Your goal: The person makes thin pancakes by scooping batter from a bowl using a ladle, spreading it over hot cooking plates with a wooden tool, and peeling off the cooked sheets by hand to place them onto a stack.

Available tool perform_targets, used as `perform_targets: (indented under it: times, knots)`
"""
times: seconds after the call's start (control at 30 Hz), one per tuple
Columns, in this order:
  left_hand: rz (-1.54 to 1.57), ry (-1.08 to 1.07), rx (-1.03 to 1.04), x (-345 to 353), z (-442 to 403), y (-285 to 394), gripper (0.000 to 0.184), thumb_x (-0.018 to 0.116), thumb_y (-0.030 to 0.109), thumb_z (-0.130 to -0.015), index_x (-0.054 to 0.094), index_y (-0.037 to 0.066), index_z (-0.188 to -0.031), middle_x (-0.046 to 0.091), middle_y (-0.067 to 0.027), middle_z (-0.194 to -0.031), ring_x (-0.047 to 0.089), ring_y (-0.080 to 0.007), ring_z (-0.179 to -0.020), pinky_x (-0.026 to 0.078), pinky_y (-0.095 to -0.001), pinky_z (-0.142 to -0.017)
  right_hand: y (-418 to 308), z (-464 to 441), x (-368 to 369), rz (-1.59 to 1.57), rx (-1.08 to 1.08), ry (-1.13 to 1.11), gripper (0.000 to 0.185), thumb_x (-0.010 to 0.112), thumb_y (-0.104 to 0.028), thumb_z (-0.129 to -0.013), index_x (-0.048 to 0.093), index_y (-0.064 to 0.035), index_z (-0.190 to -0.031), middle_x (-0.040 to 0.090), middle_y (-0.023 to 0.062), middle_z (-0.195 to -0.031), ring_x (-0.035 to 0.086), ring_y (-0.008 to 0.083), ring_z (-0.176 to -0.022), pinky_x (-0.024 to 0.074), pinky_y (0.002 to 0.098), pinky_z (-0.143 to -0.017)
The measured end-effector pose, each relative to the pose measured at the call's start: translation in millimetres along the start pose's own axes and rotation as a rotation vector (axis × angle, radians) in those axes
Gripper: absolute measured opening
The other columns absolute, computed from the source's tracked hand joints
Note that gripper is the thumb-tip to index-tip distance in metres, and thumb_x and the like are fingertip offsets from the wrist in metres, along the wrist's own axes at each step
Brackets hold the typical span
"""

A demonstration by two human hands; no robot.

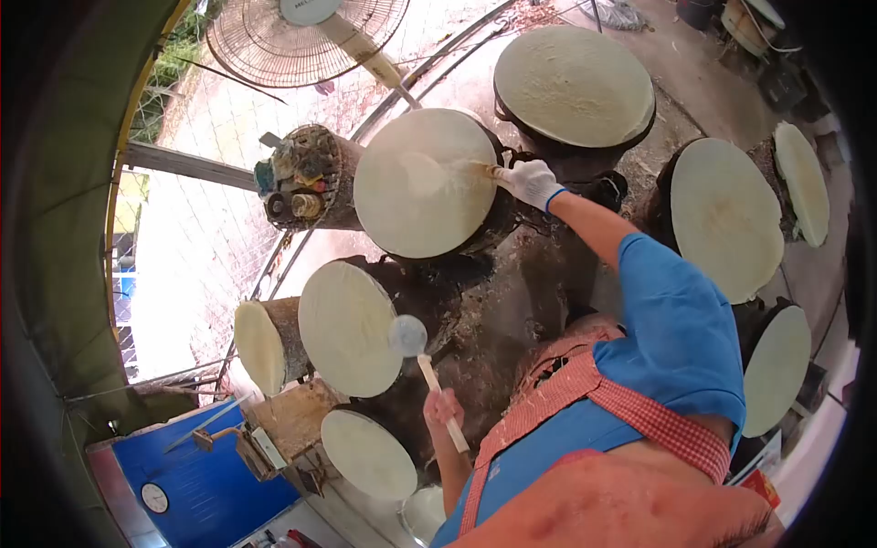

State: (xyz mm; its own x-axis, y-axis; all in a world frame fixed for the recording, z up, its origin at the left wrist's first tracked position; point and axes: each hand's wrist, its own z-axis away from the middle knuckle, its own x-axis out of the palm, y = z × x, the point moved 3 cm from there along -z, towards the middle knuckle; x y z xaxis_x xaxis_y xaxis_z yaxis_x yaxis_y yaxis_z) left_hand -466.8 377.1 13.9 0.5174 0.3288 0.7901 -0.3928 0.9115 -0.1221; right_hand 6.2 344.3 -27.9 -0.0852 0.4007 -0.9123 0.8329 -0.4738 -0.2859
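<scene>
Well, down-frame of the central pale-topped griddle [425, 205] I see a wooden-handled ladle [408, 336] gripped in the left hand [443, 407]; at that griddle's right rim, the gloved right hand [530, 184] narrows, its hold unclear to me.

My glove [530, 183] is matt knitted cloth; my ladle [424, 362] has a matt wooden handle [430, 376] and a dull bowl [407, 336], perhaps metal. The crepe [425, 187] beside my glove looks smooth, the farthest crepe [575, 87] rougher. My gingham apron [639, 416] is woven cloth.
</scene>
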Motion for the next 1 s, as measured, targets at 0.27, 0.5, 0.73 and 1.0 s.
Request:
perform_targets:
  times: [0.27, 0.5, 0.73, 1.0]
  knots:
    - [-0.508, 0.053, 0.072, 57, -106, 46, 0.037, 0.043, 0.022, -0.087, 0.030, 0.014, -0.053, 0.027, 0.0044, -0.042, 0.026, -0.0056, -0.029, 0.025, -0.0208, -0.026, 16, 47, -6, 0.061, 0.045, 0.096, 0.019, 0.056, -0.037, -0.079, 0.062, -0.0209, -0.086, 0.053, 0.0104, -0.055, 0.057, 0.0294, -0.048, 0.0442, 0.0394, -0.041]
    - [-0.403, 0.010, 0.256, 146, -192, 19, 0.028, 0.050, 0.002, -0.080, 0.033, 0.020, -0.092, 0.030, 0.0022, -0.053, 0.029, -0.0063, -0.036, 0.024, -0.0202, -0.030, 15, 86, -4, 0.260, 0.077, 0.200, 0.016, 0.058, -0.035, -0.078, 0.062, -0.0277, -0.092, 0.049, 0.0060, -0.051, 0.051, 0.0232, -0.038, 0.0398, 0.0363, -0.034]
    - [-0.070, -0.196, -0.270, 148, -211, -11, 0.034, 0.049, 0.014, -0.086, 0.031, 0.014, -0.057, 0.029, 0.0042, -0.049, 0.028, -0.0061, -0.036, 0.025, -0.0203, -0.033, -60, 123, -14, -0.103, 0.132, 0.134, 0.015, 0.061, -0.032, -0.076, 0.065, -0.0203, -0.084, 0.051, 0.0098, -0.056, 0.053, 0.0289, -0.047, 0.0417, 0.0394, -0.044]
    - [0.075, 0.001, -0.367, 98, -114, -27, 0.014, 0.052, 0.020, -0.088, 0.053, 0.015, -0.101, 0.029, 0.0024, -0.057, 0.029, -0.0043, -0.039, 0.023, -0.0167, -0.028, -75, 160, -67, -0.026, -0.031, 0.243, 0.018, 0.067, -0.021, -0.072, 0.064, -0.0138, -0.088, 0.048, 0.0049, -0.058, 0.050, 0.0218, -0.048, 0.0392, 0.0335, -0.047]
